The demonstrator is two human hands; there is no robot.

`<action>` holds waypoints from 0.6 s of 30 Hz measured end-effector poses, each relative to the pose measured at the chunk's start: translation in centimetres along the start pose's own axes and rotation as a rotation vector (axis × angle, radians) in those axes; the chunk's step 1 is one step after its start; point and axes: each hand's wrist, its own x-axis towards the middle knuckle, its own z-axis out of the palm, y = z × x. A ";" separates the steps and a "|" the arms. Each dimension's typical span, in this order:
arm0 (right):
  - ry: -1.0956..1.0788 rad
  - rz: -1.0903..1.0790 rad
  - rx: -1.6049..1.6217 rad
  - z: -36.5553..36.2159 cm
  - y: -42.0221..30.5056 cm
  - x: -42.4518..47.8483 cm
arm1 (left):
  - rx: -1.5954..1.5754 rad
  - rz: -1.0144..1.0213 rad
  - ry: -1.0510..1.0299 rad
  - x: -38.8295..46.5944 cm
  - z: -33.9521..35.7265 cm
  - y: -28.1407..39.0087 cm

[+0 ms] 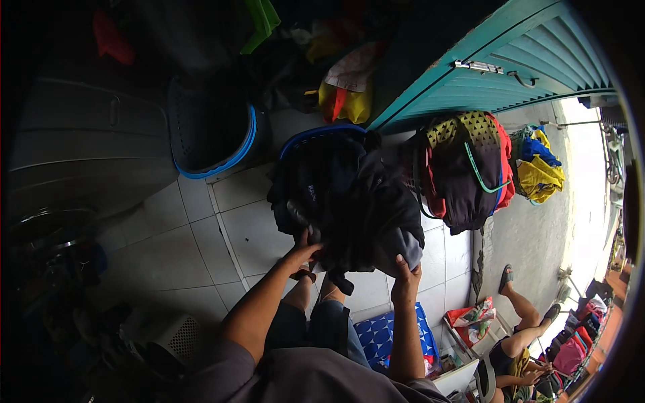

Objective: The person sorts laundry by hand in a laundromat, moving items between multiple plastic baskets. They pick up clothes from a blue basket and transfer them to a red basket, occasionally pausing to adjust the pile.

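Dark clothes [347, 196] fill and spill over a blue-rimmed laundry basket [322, 132] on the floor before me. My left hand [305, 249] grips the near left edge of a black garment [347, 247]. With my right hand [406, 274] I hold its grey part [398, 249], thumb on top. The garment is spread between both hands and overlaps the pile, so where it ends among the other dark clothes is hard to tell. Most of the basket is hidden beneath the clothes.
A second blue-rimmed basket [247, 146] stands at the left beside a large grey appliance [85, 146]. To the right are a heaped clothes basket [461, 176], a teal louvred door [544, 55] and a smaller basket of yellow and blue clothes [541, 166]. Another person [519, 347] sits at lower right.
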 end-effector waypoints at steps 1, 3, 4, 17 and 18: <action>0.006 -0.046 -0.035 0.1 -1.6 -1.7 | -0.068 -0.014 -0.070 0.5 0.7 -0.7; -0.025 -0.078 -0.170 0.6 -5.4 -4.6 | -0.226 -0.078 -0.156 0.7 2.4 -1.9; -0.080 -0.054 -0.153 1.0 -6.2 -5.2 | -0.235 -0.058 -0.175 0.8 3.3 -2.1; -0.560 0.203 -0.187 14.5 3.0 -1.0 | -0.627 0.271 0.139 0.5 -1.7 -1.2; -0.542 0.088 -0.336 14.3 2.0 -1.0 | -0.561 0.256 0.178 -1.3 -1.6 0.5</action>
